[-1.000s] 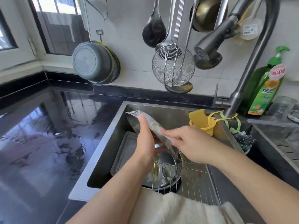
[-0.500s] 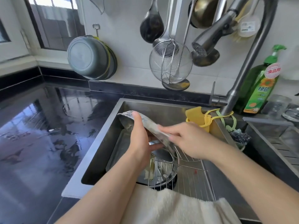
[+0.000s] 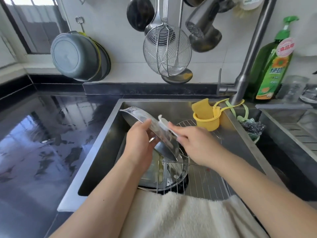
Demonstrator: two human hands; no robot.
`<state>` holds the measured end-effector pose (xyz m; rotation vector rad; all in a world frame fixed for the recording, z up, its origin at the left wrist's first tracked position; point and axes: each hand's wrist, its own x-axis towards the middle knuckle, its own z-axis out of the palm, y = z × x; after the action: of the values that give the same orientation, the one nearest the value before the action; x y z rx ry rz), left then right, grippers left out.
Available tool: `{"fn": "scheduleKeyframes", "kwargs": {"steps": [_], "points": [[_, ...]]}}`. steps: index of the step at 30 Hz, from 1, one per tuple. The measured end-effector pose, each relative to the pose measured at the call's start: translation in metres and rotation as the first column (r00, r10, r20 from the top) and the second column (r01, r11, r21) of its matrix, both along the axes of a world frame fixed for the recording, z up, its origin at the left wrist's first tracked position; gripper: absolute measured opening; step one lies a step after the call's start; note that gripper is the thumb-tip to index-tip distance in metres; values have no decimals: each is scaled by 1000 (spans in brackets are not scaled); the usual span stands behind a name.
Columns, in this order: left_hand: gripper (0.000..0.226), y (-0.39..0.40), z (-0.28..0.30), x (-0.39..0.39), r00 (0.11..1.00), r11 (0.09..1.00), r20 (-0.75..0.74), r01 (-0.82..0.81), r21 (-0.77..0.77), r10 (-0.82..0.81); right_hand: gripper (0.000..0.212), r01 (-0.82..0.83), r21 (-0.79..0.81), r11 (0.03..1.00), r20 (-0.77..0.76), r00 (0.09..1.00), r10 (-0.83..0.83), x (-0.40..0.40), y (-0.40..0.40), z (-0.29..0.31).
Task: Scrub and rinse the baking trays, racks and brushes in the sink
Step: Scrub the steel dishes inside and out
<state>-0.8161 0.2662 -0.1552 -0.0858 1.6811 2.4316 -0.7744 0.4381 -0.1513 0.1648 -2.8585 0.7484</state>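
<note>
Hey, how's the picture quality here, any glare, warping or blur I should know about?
Head view: daylight from the window glares off the wet black countertop; wide-angle distortion bends the faucet and wall edges; the left hand holding the tilted metal tray and the right hand with the white brush look slightly soft, the bottle label too.

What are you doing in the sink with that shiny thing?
Washing up. The left hand holds a metal baking tray tilted over the sink, and the right hand rubs a small white brush against it. More trays and a wire rack wait underneath. The tap isn't running.
</note>
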Motion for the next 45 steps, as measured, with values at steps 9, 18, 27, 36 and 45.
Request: {"fn": "scheduleKeyframes", "kwargs": {"steps": [9,18,27,36,45], "points": [[39,3,5,6,1000,1000,-17,5,-2,-5,61,-128,54,990,237,965,112,16,28,0],[44,4,15,15,985,981,79,143,134,-154,56,-113,-106,988,33,993,118,2,-1,-1],[49,9,15,17,990,992,71,116,50,-119,60,-164,-106,981,34,985,168,5,-6,-2],[75,5,14,13,997,996,68,26,84,-32,59,-144,-11,990,158,977,144,12,13,-3],[87,4,8,9,996,992,32,85,-97,-82,61,-135,136,981,188,976,108,17,16,10]]}}
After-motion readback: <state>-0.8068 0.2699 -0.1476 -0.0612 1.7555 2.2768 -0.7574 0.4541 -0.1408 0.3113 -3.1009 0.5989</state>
